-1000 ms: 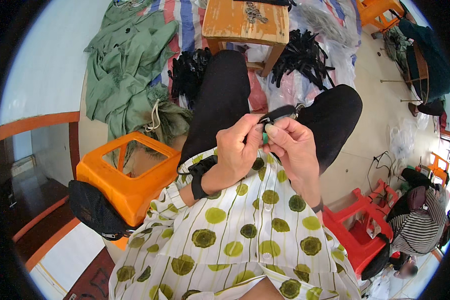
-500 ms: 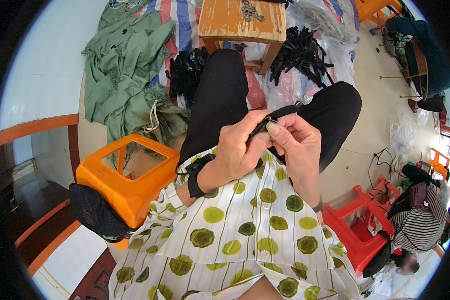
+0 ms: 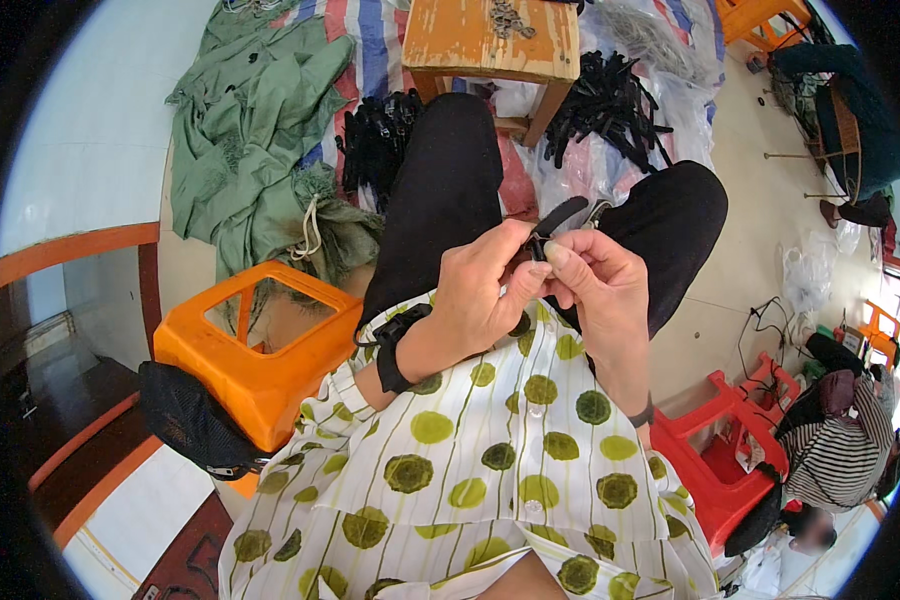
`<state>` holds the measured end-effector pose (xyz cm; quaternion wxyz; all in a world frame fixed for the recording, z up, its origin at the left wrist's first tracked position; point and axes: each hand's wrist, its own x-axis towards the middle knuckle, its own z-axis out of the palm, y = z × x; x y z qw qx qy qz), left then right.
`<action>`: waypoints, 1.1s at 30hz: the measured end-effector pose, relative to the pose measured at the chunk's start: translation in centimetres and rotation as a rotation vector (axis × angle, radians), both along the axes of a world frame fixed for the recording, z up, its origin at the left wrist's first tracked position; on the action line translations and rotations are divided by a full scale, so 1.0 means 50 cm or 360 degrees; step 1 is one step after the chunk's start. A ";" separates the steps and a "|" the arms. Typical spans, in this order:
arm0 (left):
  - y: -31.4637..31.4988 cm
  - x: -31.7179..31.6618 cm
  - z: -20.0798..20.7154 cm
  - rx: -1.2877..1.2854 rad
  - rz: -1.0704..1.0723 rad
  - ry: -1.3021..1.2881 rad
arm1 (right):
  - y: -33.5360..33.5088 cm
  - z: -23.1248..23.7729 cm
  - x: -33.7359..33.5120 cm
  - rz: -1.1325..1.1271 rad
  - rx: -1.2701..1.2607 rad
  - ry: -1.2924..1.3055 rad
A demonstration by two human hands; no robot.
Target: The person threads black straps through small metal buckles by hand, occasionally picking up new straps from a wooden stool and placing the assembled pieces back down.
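Note:
My two hands meet above my lap, over my dark trousers. Between them is a short black strap (image 3: 560, 214) whose free end points up and to the right. Fingers and thumb of my left hand (image 3: 482, 290) are closed on its lower part. My right hand (image 3: 600, 278) pinches at the same spot, thumb and forefinger against a small dark fitting (image 3: 538, 247), perhaps a buckle. Fingers hide most of that fitting. Beyond my knees, black straps lie in a left pile (image 3: 378, 145) and a right pile (image 3: 610, 112).
Ahead stands a worn wooden stool (image 3: 450, 45) with small metal pieces (image 3: 510, 20) on top. An orange plastic stool (image 3: 260, 385) is at my left, a red one (image 3: 690, 425) at my right. Green cloth (image 3: 235, 140) covers the floor at far left. At right sits another person (image 3: 835, 450).
The strap's free end has swung upward and now shows more of its length. My right thumb has shifted slightly at the fitting; both hands stay together.

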<state>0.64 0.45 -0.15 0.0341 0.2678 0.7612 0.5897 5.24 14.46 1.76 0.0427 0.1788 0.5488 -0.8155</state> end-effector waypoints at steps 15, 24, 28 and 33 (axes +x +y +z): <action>-0.005 -0.004 -0.018 -0.0082 0.0225 -0.0131 | -0.006 -0.026 -0.008 0.0005 0.0040 0.0099; 0.009 -0.015 -0.025 0.0060 -0.0216 -0.0559 | 0.006 -0.058 -0.028 -0.0217 0.0300 0.0217; 0.006 -0.005 -0.037 -0.0012 -0.0238 -0.1007 | 0.004 -0.079 -0.044 -0.0271 0.0596 0.0157; 0.015 -0.006 -0.062 0.0194 -0.0210 -0.1126 | 0.023 -0.119 -0.054 -0.0127 0.0489 0.0115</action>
